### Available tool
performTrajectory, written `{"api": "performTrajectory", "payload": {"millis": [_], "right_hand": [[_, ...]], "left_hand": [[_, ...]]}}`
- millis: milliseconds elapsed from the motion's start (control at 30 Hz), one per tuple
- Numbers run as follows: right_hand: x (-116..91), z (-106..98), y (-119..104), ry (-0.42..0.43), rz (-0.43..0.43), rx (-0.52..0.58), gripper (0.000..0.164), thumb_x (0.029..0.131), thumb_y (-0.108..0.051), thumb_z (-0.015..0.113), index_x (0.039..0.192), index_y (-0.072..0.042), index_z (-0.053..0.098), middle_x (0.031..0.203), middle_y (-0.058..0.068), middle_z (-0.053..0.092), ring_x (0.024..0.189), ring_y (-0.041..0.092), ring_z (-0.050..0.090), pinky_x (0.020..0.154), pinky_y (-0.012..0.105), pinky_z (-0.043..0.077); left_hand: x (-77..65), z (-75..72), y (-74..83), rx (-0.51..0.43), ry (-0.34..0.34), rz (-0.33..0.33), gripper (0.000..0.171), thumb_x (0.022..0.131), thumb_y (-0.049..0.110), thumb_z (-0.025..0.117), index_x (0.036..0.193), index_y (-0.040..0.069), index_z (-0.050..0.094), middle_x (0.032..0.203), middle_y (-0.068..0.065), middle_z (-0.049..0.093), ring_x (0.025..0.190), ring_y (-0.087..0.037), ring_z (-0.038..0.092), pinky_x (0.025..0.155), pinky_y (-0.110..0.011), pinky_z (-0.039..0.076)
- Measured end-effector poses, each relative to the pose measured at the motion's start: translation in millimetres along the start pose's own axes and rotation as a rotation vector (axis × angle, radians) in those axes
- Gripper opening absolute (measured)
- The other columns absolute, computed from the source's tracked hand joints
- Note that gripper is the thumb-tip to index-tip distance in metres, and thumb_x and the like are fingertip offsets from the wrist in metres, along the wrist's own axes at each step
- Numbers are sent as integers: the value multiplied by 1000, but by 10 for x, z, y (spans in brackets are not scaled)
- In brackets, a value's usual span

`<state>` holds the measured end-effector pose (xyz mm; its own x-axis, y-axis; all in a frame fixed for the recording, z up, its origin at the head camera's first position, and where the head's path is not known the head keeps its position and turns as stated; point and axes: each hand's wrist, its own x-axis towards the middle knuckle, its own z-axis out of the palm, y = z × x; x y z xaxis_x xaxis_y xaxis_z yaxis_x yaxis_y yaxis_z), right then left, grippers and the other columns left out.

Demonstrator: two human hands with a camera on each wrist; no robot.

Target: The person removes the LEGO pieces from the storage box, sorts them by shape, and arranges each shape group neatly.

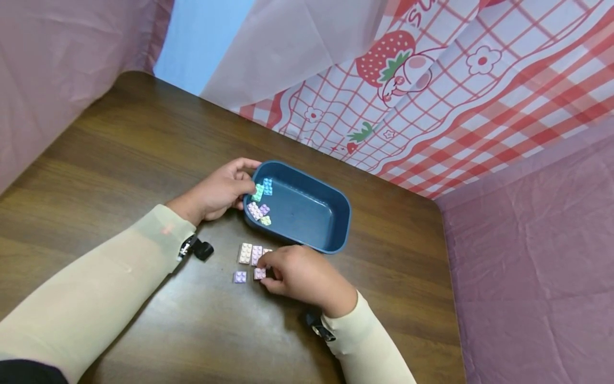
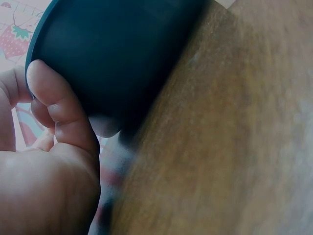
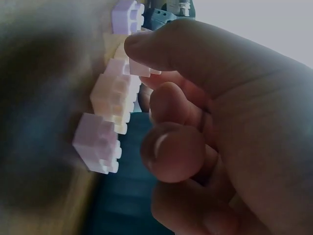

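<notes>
My left hand [image 1: 220, 189] grips the left end of a dark blue plastic tub [image 1: 331, 246], thumb on the rim in the left wrist view. Inside that end lie a blue brick [image 1: 268, 186], a mint brick [image 1: 258, 193], a pink brick [image 1: 254, 211], a purple brick [image 1: 264, 209] and a pale green brick [image 1: 266, 220]. Between thumb and index finger, my right hand [image 1: 307, 274] pinches a small pink toy brick [image 3: 139, 68], low over the table. Beside it are a lilac brick [image 1: 240, 277], a cream brick [image 1: 245, 253] and a long pink brick [image 1: 256, 256]; my fingers partly cover another brick [image 1: 267, 251].
Everything stands on a brown wooden table [image 1: 182, 341]. A strawberry-print checked cloth [image 1: 336, 114] hangs behind the tub, with pinkish cloths [image 1: 527, 277] at the sides. Each wrist carries a strapped black camera [image 1: 203, 250].
</notes>
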<state>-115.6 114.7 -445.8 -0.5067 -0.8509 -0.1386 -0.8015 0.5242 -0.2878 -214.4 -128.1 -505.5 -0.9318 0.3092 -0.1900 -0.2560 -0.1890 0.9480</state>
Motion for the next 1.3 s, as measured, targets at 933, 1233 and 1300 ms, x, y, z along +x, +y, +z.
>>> {"api": "performTrajectory", "payload": {"millis": [933,1233,1300], "right_hand": [[22,170,-29,-33,-3,-68,15,96,-35,75,107,-24,76,95,-15,75,83,0,69,75,20,58],[14,173,-28,-45,7,-55,19,98,-37,74,113,-25,77,103,-14,78,92,-1,71,84,19,59],[14,177,-26,-42,5,-54,20,98,-37,74,113,-25,77,103,-14,78,92,-1,72,84,19,59]], "left_hand": [[-11,13,18,10,9,1,62,94,1,61,150,23,46,99,-9,60,73,-18,57,53,-25,50],[-17,22,27,14,15,-11,63,93,0,61,150,23,46,100,-10,60,77,-20,57,53,-25,51],[-15,21,27,13,15,-11,63,93,0,62,150,23,47,101,-11,60,77,-20,58,54,-25,51]]}}
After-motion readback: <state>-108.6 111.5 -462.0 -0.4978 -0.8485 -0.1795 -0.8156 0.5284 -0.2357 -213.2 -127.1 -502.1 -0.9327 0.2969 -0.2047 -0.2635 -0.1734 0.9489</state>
